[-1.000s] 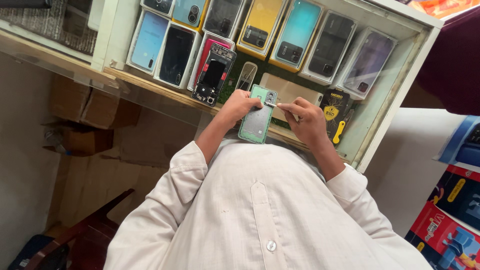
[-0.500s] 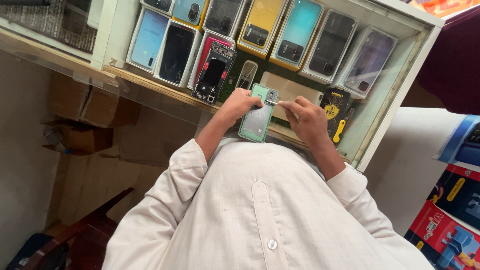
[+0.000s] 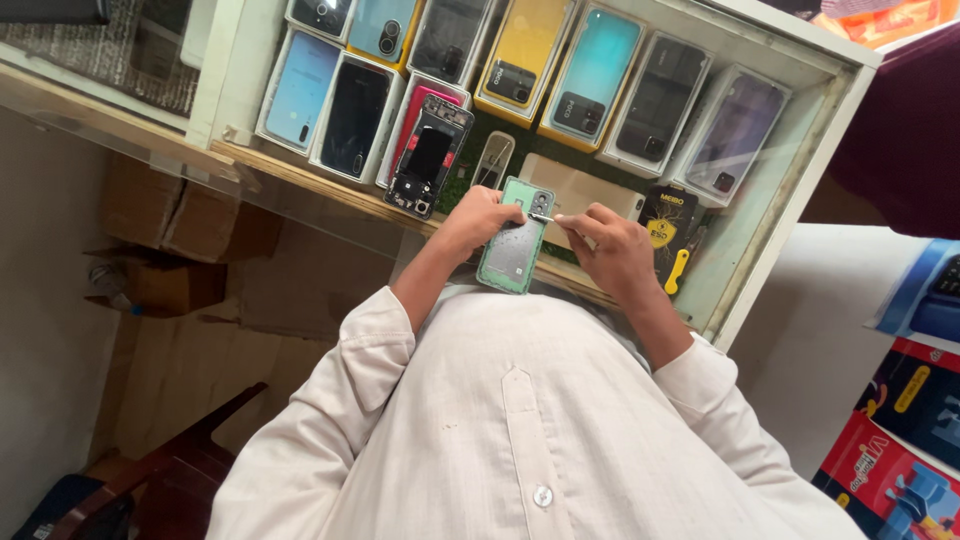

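Hands barely shifted over the last second: left hand fingers stay clamped on green phone back cover, right hand fingers pinching thin metal tool at its camera cutout.

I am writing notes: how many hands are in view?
2: left hand grips the green phone back cover; right hand holds a thin tool at its top. No others show.

At the centre of the frame I see the left hand gripping a green phone back cover, inner side up. The right hand pinches a thin metal tool against its top edge, above boxed phones in the upper frame.
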Demonstrator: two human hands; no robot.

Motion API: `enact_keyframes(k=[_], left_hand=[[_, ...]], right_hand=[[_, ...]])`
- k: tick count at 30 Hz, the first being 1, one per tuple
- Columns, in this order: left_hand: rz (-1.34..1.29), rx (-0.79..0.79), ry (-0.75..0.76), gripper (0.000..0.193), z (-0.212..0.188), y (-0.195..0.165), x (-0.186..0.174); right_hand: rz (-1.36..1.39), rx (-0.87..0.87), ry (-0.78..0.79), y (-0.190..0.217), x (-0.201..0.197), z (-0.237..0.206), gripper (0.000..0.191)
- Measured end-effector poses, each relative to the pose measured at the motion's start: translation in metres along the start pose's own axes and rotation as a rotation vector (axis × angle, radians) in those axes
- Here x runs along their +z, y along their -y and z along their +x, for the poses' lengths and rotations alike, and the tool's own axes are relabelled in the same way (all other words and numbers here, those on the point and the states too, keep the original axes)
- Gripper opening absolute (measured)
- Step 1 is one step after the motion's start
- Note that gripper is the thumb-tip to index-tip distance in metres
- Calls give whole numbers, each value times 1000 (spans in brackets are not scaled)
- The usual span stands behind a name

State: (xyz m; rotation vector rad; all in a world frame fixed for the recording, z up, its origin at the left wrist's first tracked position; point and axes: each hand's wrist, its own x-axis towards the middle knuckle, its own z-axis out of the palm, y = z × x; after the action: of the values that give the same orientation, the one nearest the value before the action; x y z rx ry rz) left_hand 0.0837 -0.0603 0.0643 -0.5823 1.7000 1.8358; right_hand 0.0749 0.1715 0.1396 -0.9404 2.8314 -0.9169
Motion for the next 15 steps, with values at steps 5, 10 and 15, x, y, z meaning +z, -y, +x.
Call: enact_keyframes(k=[5, 10, 15], left_hand=[[68, 29, -6, 17, 0, 1, 0], [40, 41, 16, 17, 1, 3, -1], [19, 44, 32, 17, 2, 6, 0]], right_hand=[[13, -23, 34, -4, -3, 6, 12], [19, -86, 108, -11, -6, 15, 11], [89, -106, 162, -13, -8, 18, 10]])
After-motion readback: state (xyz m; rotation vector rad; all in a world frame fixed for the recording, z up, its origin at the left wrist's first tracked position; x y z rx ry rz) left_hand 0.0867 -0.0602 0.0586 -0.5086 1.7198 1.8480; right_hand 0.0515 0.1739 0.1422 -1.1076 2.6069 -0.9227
